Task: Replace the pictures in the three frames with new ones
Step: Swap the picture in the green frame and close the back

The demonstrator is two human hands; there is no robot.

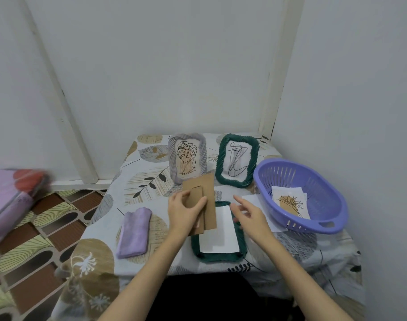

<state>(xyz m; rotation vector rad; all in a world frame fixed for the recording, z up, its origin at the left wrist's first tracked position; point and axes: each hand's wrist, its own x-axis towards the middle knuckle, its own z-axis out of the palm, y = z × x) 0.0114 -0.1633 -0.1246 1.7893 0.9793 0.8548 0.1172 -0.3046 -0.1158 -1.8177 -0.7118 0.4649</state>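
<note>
A dark green frame [240, 249] lies face down near the table's front, a white sheet [221, 237] resting in its opening. My left hand [184, 213] holds the brown cardboard backing board [209, 200] by its stand flap, lifted above the frame's left side. My right hand [251, 215] hovers over the frame's right edge, fingers relaxed and holding nothing. Two other frames stand at the back: a grey frame [174, 163] and a green frame [254, 158], each holding a line drawing.
A purple basket [323, 200] at the right holds printed pictures [290, 201]. A loose white sheet [270, 222] lies beside it. A folded lilac cloth [134, 232] lies left of the frame. The patterned tablecloth [151, 181] covers the table; walls close in behind and right.
</note>
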